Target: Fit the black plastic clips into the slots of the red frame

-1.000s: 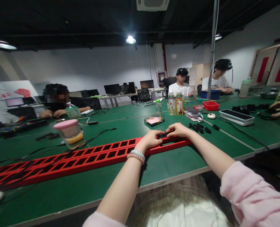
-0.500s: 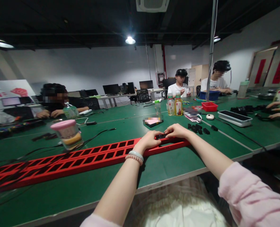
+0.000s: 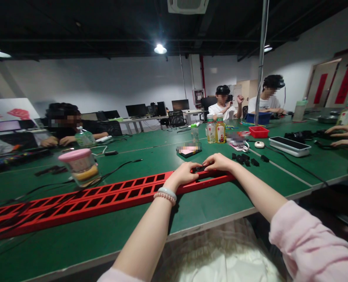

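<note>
A long red slotted rail (image 3: 109, 196) lies across the green table (image 3: 209, 203), running from the far left to the middle. Both my hands rest on its right end. My left hand (image 3: 184, 174), with a bead bracelet on the wrist, is curled over the rail. My right hand (image 3: 219, 161) is curled beside it. Their fingertips meet on a small black piece (image 3: 200, 169) seated in the rail; which fingers grip it is unclear. A few loose black pieces (image 3: 246, 159) lie just right of my right hand.
A clear jar with a pink lid (image 3: 79, 166) stands behind the rail at left, with black cables around it. Two drink bottles (image 3: 216, 129), a red tray (image 3: 258, 132) and a white flat device (image 3: 290, 145) sit farther back. Other people sit around the table; a person's hands (image 3: 344, 137) reach in at right.
My hands stay on the rail's right end, hardly moving. The view has drifted slightly. A person at the back has raised a hand.
</note>
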`<state>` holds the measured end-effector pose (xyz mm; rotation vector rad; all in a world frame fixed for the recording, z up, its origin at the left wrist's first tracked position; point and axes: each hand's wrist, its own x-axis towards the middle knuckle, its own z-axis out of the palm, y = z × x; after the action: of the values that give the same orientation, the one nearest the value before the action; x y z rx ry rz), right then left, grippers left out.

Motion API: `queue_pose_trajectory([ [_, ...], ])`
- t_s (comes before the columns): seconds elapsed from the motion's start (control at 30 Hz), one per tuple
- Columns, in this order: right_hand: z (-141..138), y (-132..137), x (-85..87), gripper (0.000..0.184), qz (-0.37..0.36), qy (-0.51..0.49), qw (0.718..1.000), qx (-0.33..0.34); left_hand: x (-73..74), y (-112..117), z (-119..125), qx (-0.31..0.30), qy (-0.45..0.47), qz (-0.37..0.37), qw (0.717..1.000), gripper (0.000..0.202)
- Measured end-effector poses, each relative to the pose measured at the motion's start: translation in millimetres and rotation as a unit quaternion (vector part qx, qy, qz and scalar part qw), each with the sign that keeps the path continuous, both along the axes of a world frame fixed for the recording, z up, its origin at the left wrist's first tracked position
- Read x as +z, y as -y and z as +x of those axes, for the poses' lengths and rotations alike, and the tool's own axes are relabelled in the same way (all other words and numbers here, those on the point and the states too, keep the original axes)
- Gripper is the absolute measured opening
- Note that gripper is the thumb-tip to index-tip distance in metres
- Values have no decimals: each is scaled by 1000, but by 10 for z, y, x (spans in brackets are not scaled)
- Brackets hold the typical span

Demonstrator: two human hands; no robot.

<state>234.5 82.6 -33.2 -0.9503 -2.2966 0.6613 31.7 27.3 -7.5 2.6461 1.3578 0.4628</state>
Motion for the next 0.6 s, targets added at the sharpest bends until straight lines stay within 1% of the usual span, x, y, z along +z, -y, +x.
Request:
queue_pose_trajectory([
  [0.27, 7, 6, 24, 29, 16, 17, 1000, 5, 8, 3, -3, 4, -6, 7, 1000, 46],
  [0.6, 3, -13, 9, 30, 18, 19, 1000, 11, -3, -13, -11, -13, 5, 7, 1000, 48],
])
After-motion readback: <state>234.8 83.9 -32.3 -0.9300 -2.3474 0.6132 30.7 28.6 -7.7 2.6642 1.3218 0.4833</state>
